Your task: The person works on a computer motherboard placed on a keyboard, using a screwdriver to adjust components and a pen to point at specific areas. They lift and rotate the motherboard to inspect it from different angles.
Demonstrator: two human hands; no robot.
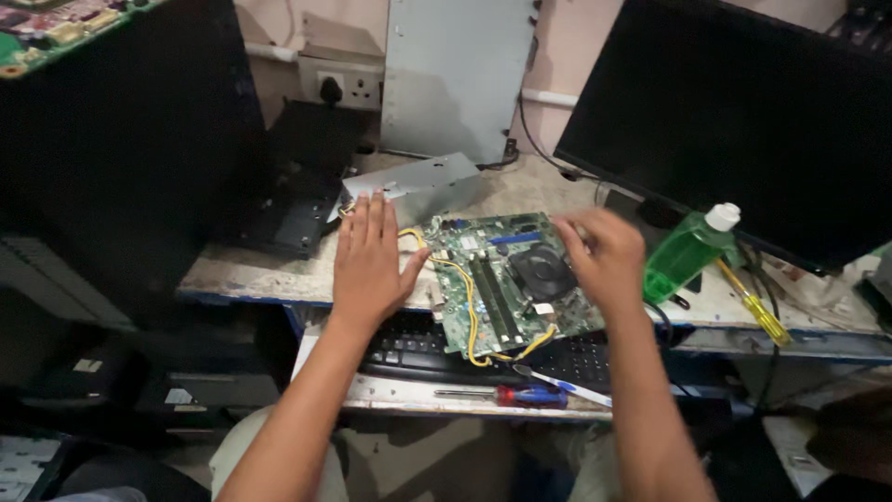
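green motherboard [502, 279] lies tilted over black keyboard [409, 346] at desk edge. my left hand [370, 265] flat, open, steadying its left edge; right hand [606, 260] curled near the fan [542, 271], grip blurred, cannot tell. best kept level, yellow cable [465, 297] unsnagged.

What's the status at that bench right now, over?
Left hand flat on green circuit board's left edge. Right hand on its right side, blurred. Board lies over black keyboard; screwdrivers alongside.

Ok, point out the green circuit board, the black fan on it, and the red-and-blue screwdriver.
green circuit board [483, 279]: head view, bare middle of the board.
black fan [542, 271]: head view, centre of the fan.
red-and-blue screwdriver [530, 395]: head view, on its handle.
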